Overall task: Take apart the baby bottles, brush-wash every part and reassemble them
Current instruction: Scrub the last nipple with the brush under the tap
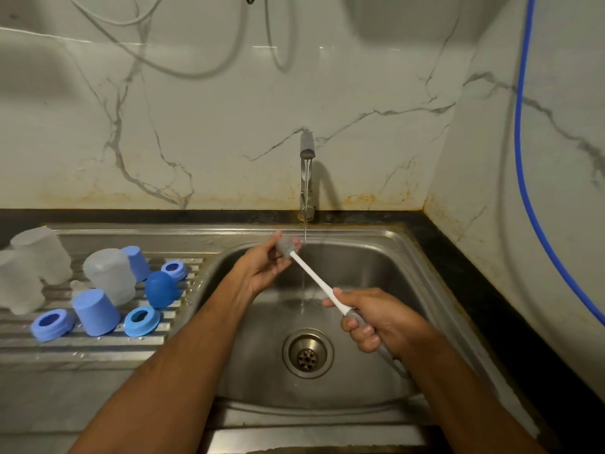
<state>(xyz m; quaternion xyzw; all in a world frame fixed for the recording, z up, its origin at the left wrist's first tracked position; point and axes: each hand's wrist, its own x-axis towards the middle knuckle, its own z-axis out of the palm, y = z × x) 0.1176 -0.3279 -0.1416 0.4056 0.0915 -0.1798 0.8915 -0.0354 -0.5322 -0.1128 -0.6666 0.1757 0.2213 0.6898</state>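
Note:
My right hand (381,321) grips the grey handle end of a bottle brush (316,280) with a white shaft, held slanted over the steel sink (402,267). My left hand (266,267) wraps its fingers around the grey brush head just left of the thin water stream (305,231) from the tap (307,172). On the drainboard at left lie the bottle parts: three frosted clear bottles (109,275) upside down, blue caps (96,311), a dark blue dome cap (160,288) and three blue screw rings (141,320).
The drain strainer (307,353) sits in the basin floor below my hands. A black counter edge runs behind and to the right of the sink. A blue hose (523,158) hangs down the right wall. Marble-pattern tiles back the tap.

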